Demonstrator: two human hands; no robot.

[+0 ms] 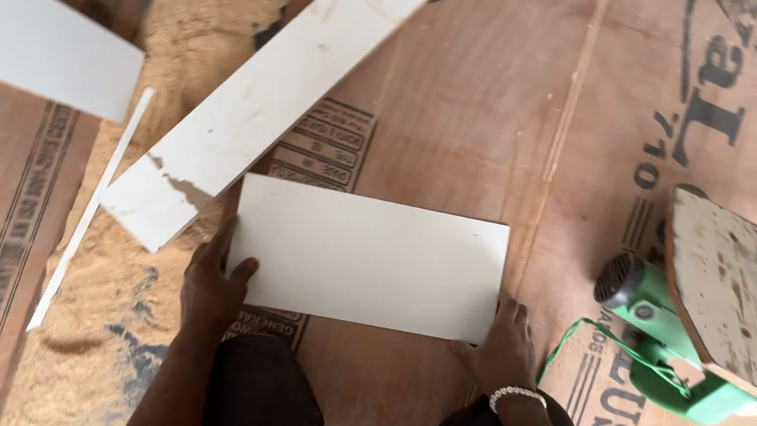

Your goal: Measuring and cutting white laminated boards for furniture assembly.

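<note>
A white rectangular board (370,257) lies flat on a plywood sheet (521,89). My left hand (211,286) grips the board's left edge, thumb on top. At the board's near right corner, my right hand (501,346) holds on, a beaded bracelet on its wrist. Both forearms reach up from the bottom of the view, over dark trousers.
A long white board (278,87) lies diagonally just beyond, with a thin white strip (90,213) and another white panel (18,47) at upper left. Sawdust (107,286) covers the left side. A green power saw (667,340) with a worn base plate rests at lower right.
</note>
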